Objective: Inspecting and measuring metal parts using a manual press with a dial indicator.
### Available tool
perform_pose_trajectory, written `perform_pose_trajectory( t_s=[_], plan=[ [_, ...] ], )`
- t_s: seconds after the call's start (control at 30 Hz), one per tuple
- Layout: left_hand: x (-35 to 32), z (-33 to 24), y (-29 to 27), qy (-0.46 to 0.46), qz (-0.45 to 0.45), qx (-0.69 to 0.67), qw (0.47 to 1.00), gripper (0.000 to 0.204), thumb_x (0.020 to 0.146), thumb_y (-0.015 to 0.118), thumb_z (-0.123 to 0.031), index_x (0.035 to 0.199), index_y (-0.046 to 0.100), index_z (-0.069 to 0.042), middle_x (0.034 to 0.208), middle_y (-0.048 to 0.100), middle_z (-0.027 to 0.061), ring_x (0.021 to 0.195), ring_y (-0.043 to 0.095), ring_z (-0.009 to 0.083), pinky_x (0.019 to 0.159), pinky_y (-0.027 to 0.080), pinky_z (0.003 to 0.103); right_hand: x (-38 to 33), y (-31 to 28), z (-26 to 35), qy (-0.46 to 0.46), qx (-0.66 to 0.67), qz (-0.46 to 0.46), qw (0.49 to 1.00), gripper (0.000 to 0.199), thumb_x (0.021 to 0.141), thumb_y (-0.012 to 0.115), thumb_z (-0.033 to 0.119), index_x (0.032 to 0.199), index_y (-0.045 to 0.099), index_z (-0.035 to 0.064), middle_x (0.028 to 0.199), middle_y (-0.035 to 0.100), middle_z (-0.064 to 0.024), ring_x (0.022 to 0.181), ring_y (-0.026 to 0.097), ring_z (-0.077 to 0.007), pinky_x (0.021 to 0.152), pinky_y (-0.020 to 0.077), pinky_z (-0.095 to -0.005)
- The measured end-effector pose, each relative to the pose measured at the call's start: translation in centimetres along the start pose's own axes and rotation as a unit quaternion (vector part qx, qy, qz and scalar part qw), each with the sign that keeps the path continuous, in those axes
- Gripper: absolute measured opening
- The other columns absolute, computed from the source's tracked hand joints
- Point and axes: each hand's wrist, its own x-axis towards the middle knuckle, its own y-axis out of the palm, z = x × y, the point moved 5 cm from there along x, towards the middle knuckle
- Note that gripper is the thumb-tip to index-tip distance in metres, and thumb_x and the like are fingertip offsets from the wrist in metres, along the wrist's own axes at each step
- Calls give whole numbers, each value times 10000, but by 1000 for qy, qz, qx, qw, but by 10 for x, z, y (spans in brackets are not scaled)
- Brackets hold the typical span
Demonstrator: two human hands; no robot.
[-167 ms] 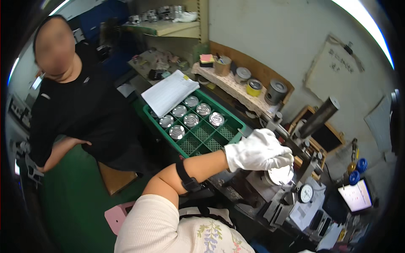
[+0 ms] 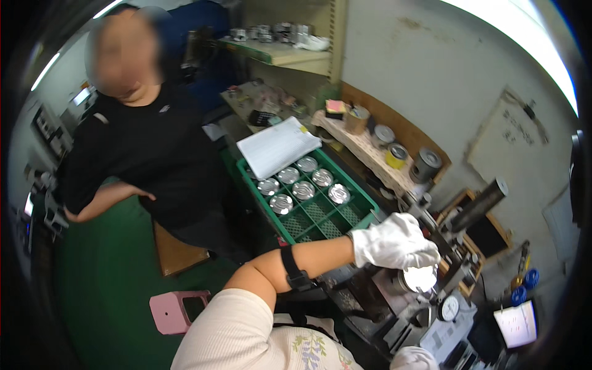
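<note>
My left hand [image 2: 399, 242], in a white glove, reaches across the bench with its fingers closed on the upper rim of a shiny metal piston [image 2: 420, 277]. The piston sits in a bench gauge fixture, beside a dial gauge [image 2: 448, 308] with a round white face. My right hand [image 2: 414, 359], also white-gloved, shows only in part at the lower edge, near the fixture's front; its fingers are hidden. Left of my left hand, a green divided crate [image 2: 372, 208] holds several similar pistons, and a stack of paper sheets [image 2: 277, 148] lies across its far corner.
A person in black [image 2: 148, 142] stands left of the crate, beyond a pink stool [image 2: 169, 312]. A thick metal post [image 2: 478, 206] rises behind the fixture. Cans and cups line a small shelf [image 2: 370, 148] along the wall. A lit screen [image 2: 517, 325] stands at the right.
The whole view has shifted, so the scene sits further right and lower. More of my right glove shows at the lower edge. My left hand stays at the piston.
</note>
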Motion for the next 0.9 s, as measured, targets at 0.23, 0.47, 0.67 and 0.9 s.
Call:
perform_pose_trajectory(
  t_s=[0.23,0.47,0.67,0.9],
  plan=[
    [0,-10,-5,21,-64,15,998,285,973,561,-384,939,738,-164,704,692,60,675,665,299,735,481,401,-28,17,-65,186,-87,-193,959,44,848,663,-28,879,690,-13,838,634,-106,751,560,-195,691,452,-309],
    [-8,-5,3,42,-150,41,987,289,944,611,-433,896,776,-201,630,651,83,608,635,320,686,507,429,-7,10,-86,272,-225,-248,902,147,896,609,-113,807,661,-8,824,673,-68,739,553,-137,669,443,-269],
    [-9,-9,1,38,-131,23,990,351,966,562,-476,903,777,-206,693,685,67,647,648,307,697,504,416,-26,2,-98,289,-206,-263,897,145,932,642,-82,828,626,18,849,692,-52,760,591,-106,686,476,-246],
    [-6,-6,5,32,-132,17,991,392,960,550,-497,875,780,-190,683,686,83,637,645,319,685,496,426,-26,8,-97,316,-87,-412,850,163,954,644,-50,829,610,49,776,640,-39,609,537,-75,555,441,-197]
  ],
)
